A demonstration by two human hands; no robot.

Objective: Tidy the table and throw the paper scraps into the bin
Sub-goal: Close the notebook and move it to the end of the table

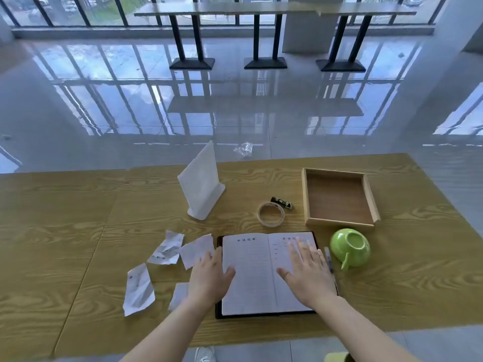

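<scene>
Near the worktop's (pixel 78 218) front edge, an open notebook (pixel 251 270) is pressed by the flat, released left hand (pixel 209 279) and right hand (pixel 305 273); paper scraps (pixel 167 248) are strewn beside it, toward the left edge.

The table (pixel 78 231) is yellow-brown with wavy wood lines; the cup (pixel 350 246) is bright green; the paper scraps (pixel 138 288) are white; the notebook (pixel 251 273) has white lined pages and a black cover; the tray (pixel 339 197) is light brown.

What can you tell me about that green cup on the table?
The green cup is glossy, ceramic by its look, and stands upside down on the wooden table, its round foot ring facing up. Its single handle points toward the person, slightly left. It sits right of the open notebook, just in front of the empty wooden tray, with a pen lying close at its left.
</scene>
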